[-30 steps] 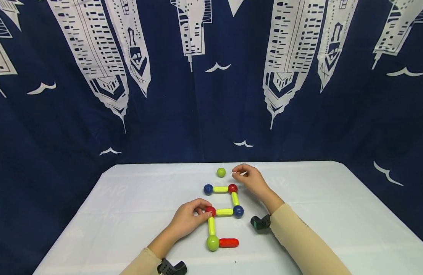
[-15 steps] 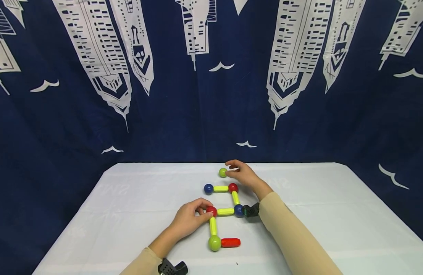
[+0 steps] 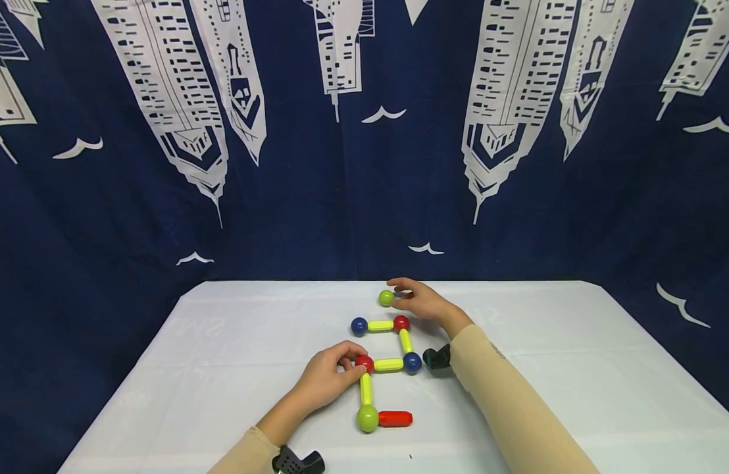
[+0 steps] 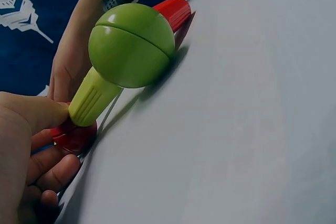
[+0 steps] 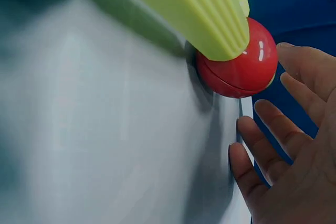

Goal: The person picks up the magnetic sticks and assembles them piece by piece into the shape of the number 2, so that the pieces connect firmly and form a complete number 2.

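A chain of colored balls and rods lies on the white table. My left hand (image 3: 324, 378) pinches its middle red ball (image 3: 364, 364) between thumb and fingers. From that ball, one yellow rod (image 3: 366, 390) runs to a big green ball (image 4: 131, 45) with a red rod (image 3: 395, 419) on it. Another yellow rod (image 3: 389, 365) leads to a blue ball (image 3: 412, 363). Farther back are a second red ball (image 5: 239, 61) and a second blue ball (image 3: 359, 326). My right hand (image 3: 422, 302), fingers spread, is beside a loose green ball (image 3: 386, 298); contact is unclear.
The white table (image 3: 222, 395) ends at a far edge just behind the loose green ball. A dark blue curtain (image 3: 352, 197) with white building prints hangs behind it. Black wrist devices (image 3: 437, 357) sit at both wrists, the right one close to the front blue ball.
Over the second, my right hand has moved left to the loose green ball, then stayed about there. My left hand keeps its grip on the middle red ball.
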Action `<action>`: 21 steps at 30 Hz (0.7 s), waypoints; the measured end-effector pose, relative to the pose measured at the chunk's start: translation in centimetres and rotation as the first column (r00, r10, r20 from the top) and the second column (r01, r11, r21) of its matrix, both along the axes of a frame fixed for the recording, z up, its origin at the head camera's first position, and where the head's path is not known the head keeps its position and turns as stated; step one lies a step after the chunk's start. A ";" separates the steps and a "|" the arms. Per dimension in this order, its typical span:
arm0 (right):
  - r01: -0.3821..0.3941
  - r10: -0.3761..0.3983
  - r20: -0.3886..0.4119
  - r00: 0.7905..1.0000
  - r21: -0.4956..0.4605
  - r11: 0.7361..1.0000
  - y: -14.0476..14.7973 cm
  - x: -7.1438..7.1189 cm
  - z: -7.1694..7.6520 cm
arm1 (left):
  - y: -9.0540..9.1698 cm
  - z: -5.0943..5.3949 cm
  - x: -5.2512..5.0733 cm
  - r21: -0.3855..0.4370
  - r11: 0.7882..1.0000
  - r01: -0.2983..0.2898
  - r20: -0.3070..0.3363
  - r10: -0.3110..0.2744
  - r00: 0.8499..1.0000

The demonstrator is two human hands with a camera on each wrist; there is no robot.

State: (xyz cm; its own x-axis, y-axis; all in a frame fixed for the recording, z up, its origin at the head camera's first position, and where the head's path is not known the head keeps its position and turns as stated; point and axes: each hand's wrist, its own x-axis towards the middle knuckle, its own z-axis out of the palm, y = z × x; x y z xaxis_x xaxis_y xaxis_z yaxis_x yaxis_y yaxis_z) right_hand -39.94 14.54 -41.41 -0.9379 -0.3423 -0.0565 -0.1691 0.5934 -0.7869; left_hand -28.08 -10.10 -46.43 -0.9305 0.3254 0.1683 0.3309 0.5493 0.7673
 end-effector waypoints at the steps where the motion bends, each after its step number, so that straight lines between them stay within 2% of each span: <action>1: -0.009 0.009 -0.001 1.000 0.004 1.000 -0.1 -0.1 0.0 | 0.0 0.0 0.0 0.000 1.000 -0.005 -0.002 0.005 1.000; 6: -0.033 0.033 -0.002 0.999 0.039 0.999 -0.4 -0.5 -0.1 | 0.1 0.2 0.2 0.009 1.000 -0.024 -0.007 0.024 1.000; 11: -0.046 0.049 -0.044 0.998 0.070 0.997 -0.5 -0.7 -0.3 | 0.2 0.2 0.3 0.016 0.999 -0.033 0.001 0.033 0.999; 17: 0.019 -0.014 -0.102 0.995 0.047 0.999 -0.2 -0.9 -0.9 | 0.3 0.2 0.2 -0.002 0.999 -0.039 -0.016 0.039 0.999; 21: 0.047 -0.042 -0.106 0.993 0.046 0.998 -0.2 -1.0 -1.4 | 0.2 0.2 0.2 -0.010 0.999 -0.047 -0.015 0.047 0.999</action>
State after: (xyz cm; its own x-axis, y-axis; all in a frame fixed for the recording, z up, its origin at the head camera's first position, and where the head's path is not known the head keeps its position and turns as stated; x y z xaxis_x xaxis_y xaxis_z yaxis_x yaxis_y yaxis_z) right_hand -40.99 14.35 -42.79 -0.9539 -0.2989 0.0280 -0.2219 0.6389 -0.7366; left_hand -27.87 -9.89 -46.20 -0.9422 0.2834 0.1787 0.3157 0.5722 0.7570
